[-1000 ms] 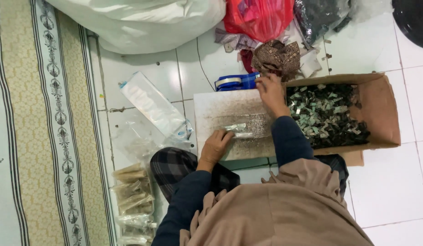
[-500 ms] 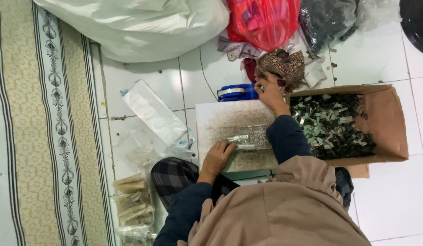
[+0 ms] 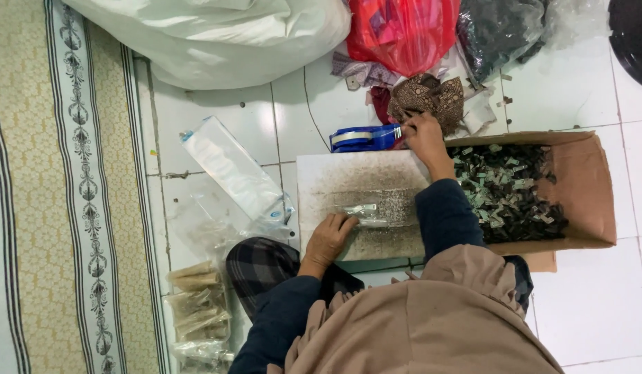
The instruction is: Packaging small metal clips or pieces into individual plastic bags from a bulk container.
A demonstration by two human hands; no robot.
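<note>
A white worn board (image 3: pixel 348 181) lies on the tiled floor in front of me. My left hand (image 3: pixel 329 237) rests on it, fingers pressing the end of a small clear plastic packet (image 3: pixel 376 213). My right hand (image 3: pixel 423 135) reaches past the board's far edge and touches the end of a blue tape dispenser (image 3: pixel 366 138). Right of the board stands a cardboard box (image 3: pixel 577 187) full of small dark and pale pieces.
A stack of clear bags (image 3: pixel 231 173) lies left of the board. Filled packets (image 3: pixel 196 305) are piled near my knee. A big white sack (image 3: pixel 217 34), a red bag (image 3: pixel 404 31) and a brown patterned cloth (image 3: pixel 431 97) sit beyond. A patterned rug (image 3: pixel 51 194) covers the left.
My right hand has moved from the box edge up to the blue tape dispenser. The left hand stays on the packet.
</note>
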